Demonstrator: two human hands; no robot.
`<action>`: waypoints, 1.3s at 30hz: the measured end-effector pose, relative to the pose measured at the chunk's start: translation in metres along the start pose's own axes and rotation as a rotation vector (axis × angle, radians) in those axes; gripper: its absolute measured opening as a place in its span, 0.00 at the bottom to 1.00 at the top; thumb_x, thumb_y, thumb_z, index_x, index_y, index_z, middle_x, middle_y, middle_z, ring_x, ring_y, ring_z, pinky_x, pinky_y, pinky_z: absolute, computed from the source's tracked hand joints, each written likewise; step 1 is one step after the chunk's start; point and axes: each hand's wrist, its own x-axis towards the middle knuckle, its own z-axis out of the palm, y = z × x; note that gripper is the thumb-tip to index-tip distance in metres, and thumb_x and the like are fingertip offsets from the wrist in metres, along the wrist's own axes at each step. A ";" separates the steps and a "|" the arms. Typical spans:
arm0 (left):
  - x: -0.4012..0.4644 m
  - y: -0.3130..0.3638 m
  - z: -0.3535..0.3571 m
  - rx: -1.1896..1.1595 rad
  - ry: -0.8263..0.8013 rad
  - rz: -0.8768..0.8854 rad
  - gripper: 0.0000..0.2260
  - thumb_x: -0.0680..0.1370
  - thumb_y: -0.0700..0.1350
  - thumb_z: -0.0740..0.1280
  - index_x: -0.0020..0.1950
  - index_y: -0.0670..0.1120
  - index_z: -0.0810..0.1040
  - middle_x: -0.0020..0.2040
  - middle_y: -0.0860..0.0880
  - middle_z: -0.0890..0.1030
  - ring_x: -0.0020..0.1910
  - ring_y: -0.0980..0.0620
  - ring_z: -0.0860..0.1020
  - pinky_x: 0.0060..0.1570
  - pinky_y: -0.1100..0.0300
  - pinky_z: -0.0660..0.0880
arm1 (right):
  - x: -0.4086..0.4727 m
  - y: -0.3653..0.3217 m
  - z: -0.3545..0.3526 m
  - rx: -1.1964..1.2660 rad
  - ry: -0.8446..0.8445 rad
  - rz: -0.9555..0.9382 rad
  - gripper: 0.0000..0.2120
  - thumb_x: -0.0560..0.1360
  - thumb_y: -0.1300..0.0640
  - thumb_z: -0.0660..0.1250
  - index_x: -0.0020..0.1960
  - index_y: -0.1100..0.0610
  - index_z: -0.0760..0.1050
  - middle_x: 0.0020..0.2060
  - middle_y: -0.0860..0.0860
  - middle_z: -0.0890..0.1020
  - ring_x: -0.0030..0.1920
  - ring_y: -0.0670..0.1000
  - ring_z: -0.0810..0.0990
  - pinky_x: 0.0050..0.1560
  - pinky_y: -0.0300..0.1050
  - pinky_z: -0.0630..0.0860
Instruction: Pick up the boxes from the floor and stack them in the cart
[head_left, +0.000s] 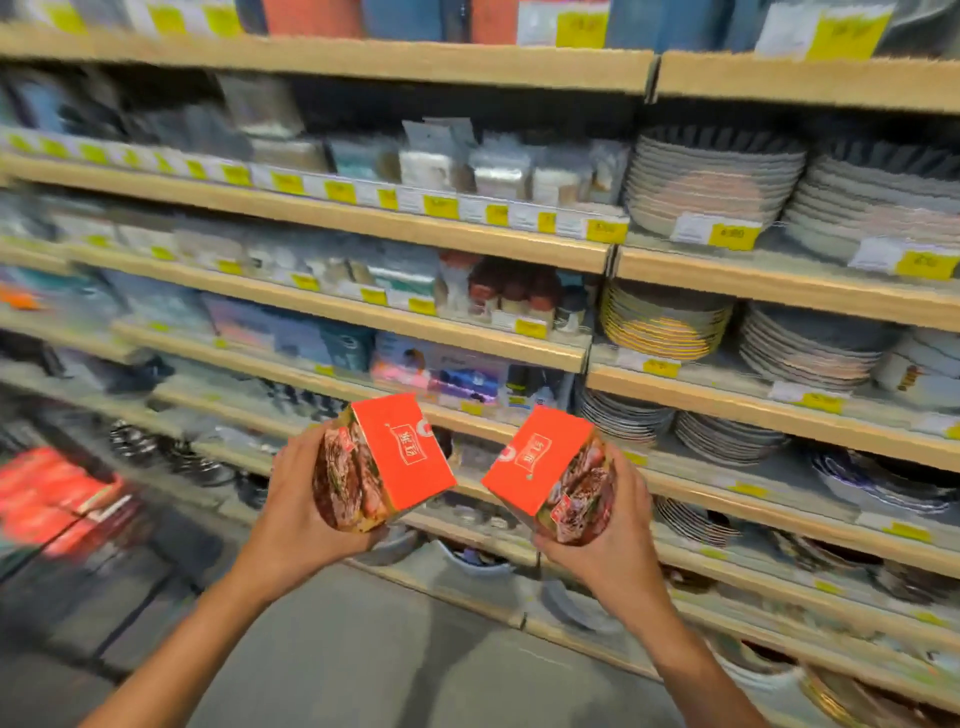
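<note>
Head view, store aisle. The left hand (291, 512) holds a rectangular orange-red cardboard box with white characters and a food photograph on its side (387, 460); the grip is closed around the lower, near end of the box, palm against the photograph face. The right hand (610, 540) holds a second orange-red cardboard box of the same print (545, 467), its grip likewise closed on the lower, near end. Both boxes are raised in the air at mid-frame, tilted so that their orange faces lean toward each other; they are near but apart, with a gap between their inner corners. Both forearms enter from the near edge. Behind the boxes stand long light-wood shelves (332, 213) with yellow price tags along their front edges, carrying blurred packaged goods at left and centre. At right, stacks of round ceramic plates (711, 182) fill several shelf levels. At far left, low down, a blurred red-orange mass (57, 493) sits on a dark surface; its nature cannot be told. The grey floor (363, 649) lies below.
</note>
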 end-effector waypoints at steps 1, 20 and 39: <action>-0.005 -0.011 -0.014 0.009 0.035 -0.023 0.49 0.55 0.56 0.81 0.73 0.52 0.65 0.62 0.51 0.70 0.64 0.49 0.68 0.63 0.54 0.66 | 0.006 -0.011 0.017 0.018 -0.031 -0.026 0.60 0.55 0.46 0.87 0.77 0.38 0.53 0.67 0.35 0.59 0.74 0.45 0.61 0.71 0.47 0.63; -0.106 -0.205 -0.266 0.101 0.484 -0.362 0.51 0.53 0.51 0.84 0.73 0.58 0.64 0.63 0.53 0.70 0.65 0.49 0.70 0.66 0.46 0.69 | 0.053 -0.205 0.360 0.242 -0.469 -0.224 0.61 0.53 0.40 0.86 0.77 0.39 0.56 0.70 0.45 0.66 0.73 0.52 0.67 0.68 0.64 0.71; -0.091 -0.325 -0.341 0.127 0.800 -0.810 0.58 0.53 0.53 0.88 0.76 0.49 0.61 0.68 0.51 0.73 0.69 0.46 0.73 0.62 0.43 0.75 | 0.153 -0.285 0.633 0.498 -1.025 -0.391 0.59 0.55 0.40 0.86 0.77 0.40 0.56 0.71 0.44 0.66 0.74 0.47 0.67 0.70 0.59 0.72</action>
